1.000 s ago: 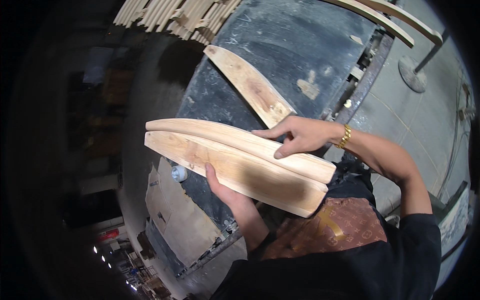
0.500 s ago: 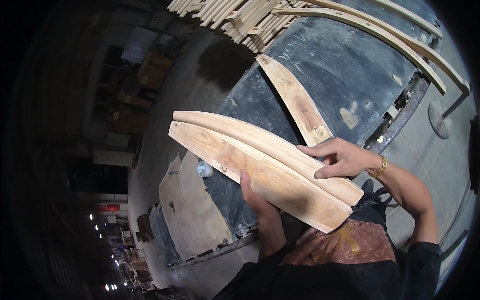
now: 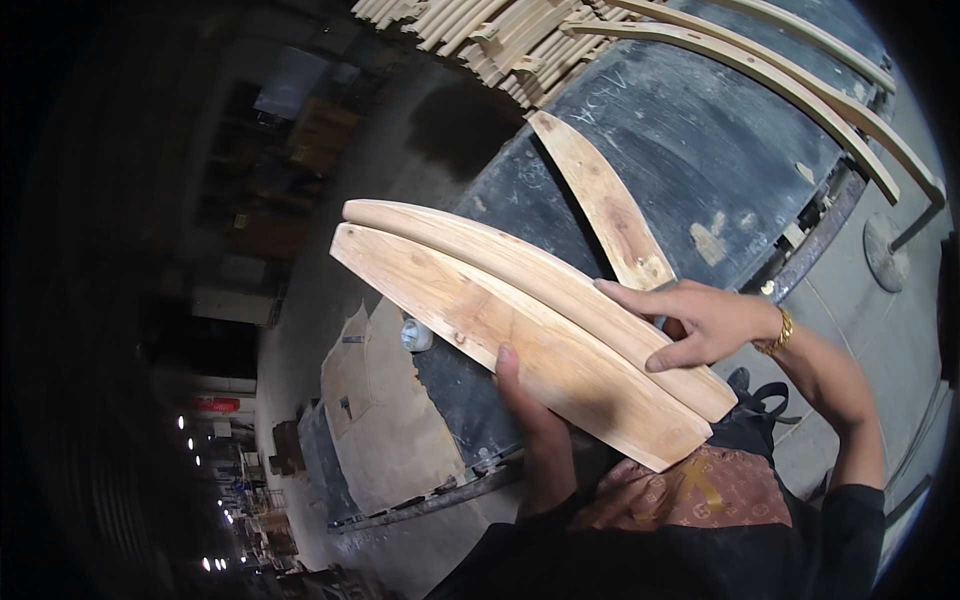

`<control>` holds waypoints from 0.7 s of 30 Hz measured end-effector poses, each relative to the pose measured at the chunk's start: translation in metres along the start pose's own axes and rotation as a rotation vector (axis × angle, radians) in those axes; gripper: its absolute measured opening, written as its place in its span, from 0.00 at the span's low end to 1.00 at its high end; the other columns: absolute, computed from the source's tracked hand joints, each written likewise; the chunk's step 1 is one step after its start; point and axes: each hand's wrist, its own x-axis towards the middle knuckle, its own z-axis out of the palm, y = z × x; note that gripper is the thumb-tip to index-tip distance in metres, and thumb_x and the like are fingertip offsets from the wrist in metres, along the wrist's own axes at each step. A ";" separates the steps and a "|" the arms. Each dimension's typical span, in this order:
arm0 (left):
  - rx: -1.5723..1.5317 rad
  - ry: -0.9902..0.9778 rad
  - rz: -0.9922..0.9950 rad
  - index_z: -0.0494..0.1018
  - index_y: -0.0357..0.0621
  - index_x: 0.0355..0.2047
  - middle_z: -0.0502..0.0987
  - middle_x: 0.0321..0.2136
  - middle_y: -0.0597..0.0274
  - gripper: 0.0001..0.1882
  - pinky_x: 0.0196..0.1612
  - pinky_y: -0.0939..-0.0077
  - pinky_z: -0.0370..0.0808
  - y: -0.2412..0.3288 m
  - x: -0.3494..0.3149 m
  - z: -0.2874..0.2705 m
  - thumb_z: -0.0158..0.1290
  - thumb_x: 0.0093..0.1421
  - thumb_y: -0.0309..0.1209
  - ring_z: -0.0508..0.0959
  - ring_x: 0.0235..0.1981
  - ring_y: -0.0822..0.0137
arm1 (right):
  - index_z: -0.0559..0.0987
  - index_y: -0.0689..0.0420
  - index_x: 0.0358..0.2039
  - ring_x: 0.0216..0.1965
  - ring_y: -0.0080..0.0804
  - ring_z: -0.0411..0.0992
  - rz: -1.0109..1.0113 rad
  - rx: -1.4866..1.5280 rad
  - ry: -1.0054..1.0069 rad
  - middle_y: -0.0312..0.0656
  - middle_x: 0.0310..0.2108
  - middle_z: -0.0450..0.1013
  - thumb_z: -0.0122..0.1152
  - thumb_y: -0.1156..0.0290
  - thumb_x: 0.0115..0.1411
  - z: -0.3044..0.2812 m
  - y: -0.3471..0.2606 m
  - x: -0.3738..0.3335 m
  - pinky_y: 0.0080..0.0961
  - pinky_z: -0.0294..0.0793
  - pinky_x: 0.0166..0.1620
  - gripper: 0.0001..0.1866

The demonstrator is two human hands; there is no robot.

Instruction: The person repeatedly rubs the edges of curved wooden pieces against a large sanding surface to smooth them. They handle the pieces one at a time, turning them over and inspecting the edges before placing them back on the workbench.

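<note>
Two curved, pale wooden boards are held side by side in front of me, long edges together and ends slightly offset. My left hand [image 3: 532, 412] supports the nearer, wider board [image 3: 570, 375] from below; its thumb presses the face, and the other fingers are hidden underneath. On the farther, rounded board [image 3: 520, 268], my right hand [image 3: 715, 325] grips near the right end, thumb and index finger along it. A gold bracelet circles that wrist. Beyond them, a third curved board [image 3: 612, 210] lies on the dark worktable [image 3: 720, 150], its near end close to my right fingers.
Stacked wooden slats [image 3: 500, 45] lie at the far end. Long curved rails [image 3: 750, 64] stretch across the table's far right. A small white container [image 3: 415, 335] stands beside a torn brown sheet [image 3: 385, 430]. A round metal base [image 3: 885, 250] stands on the floor at right.
The two boards stay in both hands, tilted slightly, their left ends a little higher in view. My right hand has shifted slightly right; the background has also shifted right a little.
</note>
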 end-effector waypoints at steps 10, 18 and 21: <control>0.082 -0.126 0.108 0.49 0.35 0.59 0.54 0.56 0.44 0.37 0.57 0.62 0.55 0.013 -0.016 0.021 0.38 0.57 0.49 0.57 0.56 0.53 | 0.40 0.51 0.64 0.25 0.32 0.75 -0.034 -0.045 -0.066 0.49 0.36 0.75 0.59 0.70 0.52 -0.008 -0.006 0.002 0.24 0.74 0.30 0.46; -0.006 -0.243 0.131 0.47 0.33 0.59 0.55 0.55 0.44 0.35 0.57 0.62 0.55 0.002 -0.001 -0.002 0.36 0.59 0.47 0.57 0.56 0.53 | 0.39 0.49 0.64 0.27 0.31 0.75 -0.085 -0.012 -0.073 0.49 0.37 0.75 0.59 0.72 0.51 -0.004 0.002 0.002 0.25 0.74 0.33 0.47; -0.018 -0.226 0.097 0.47 0.33 0.59 0.55 0.55 0.44 0.35 0.57 0.62 0.56 0.000 0.001 -0.001 0.36 0.59 0.48 0.58 0.56 0.54 | 0.39 0.48 0.64 0.28 0.32 0.75 -0.029 -0.007 -0.091 0.49 0.38 0.74 0.59 0.72 0.50 -0.008 0.000 0.002 0.25 0.74 0.33 0.48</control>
